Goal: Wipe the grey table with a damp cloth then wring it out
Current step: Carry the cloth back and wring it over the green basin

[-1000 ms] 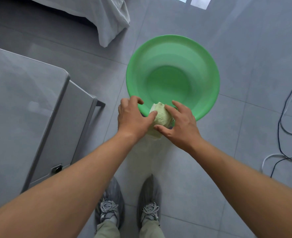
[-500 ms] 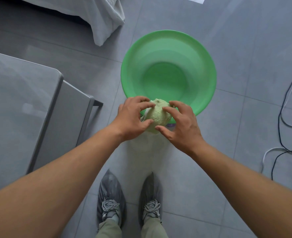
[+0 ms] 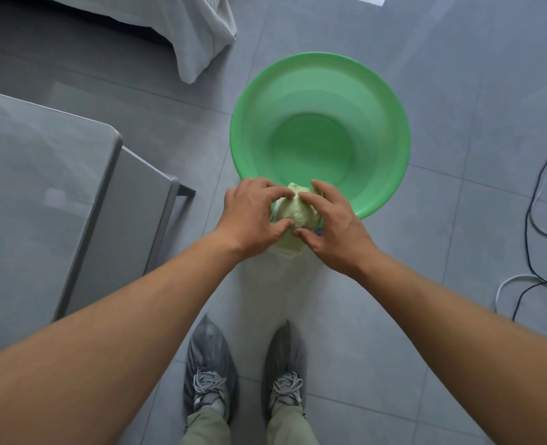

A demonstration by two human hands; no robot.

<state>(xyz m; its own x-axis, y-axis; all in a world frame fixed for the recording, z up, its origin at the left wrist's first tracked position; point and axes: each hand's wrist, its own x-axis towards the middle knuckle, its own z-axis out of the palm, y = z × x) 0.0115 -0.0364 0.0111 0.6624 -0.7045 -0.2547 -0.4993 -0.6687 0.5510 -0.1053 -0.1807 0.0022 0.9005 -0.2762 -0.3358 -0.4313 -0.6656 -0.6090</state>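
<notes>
Head view: balled green cloth [image 3: 294,213] is clamped between the curled fingers [image 3: 278,192] of left hand [image 3: 249,216] and right hand [image 3: 336,229]. Green basin [image 3: 378,101] lies just beyond and below the fingertips. Grey tabletop [image 3: 34,175] sits well apart, left of the left fingers. Wringing is judged in hand. Cloth should be carried further over the basin and twisted in opposite ways, so drips are kept off the floor [image 3: 458,220].

No text, label, brand, number or sign can be read anywhere.
</notes>
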